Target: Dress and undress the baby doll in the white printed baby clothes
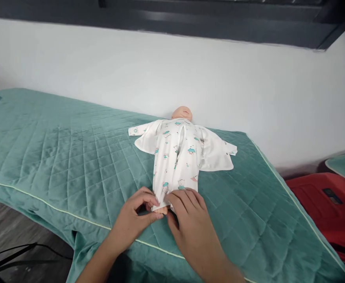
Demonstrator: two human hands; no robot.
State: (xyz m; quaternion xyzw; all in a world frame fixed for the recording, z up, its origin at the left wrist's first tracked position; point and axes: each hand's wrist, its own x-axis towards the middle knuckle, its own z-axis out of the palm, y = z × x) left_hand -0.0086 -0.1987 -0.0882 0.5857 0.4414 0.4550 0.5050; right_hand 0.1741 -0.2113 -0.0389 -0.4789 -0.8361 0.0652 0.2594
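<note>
Two hands are at the lower hem of the white outfit [176,153]. Your left hand [135,212] has fingertips on the cloth, thumb beside the doll's foot [161,211]; your right hand [191,220] lies over the hem. Whether either pinches cloth, I cannot tell. The doll [182,113] lies on the bed [95,145], head near the wall [101,67].

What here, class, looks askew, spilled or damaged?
The clothing on the doll looks askew: plain white flaps lie spread out at both sides on the green cover, like wings, rather than wrapped around the body. Nothing looks visibly spilled or damaged.
</note>
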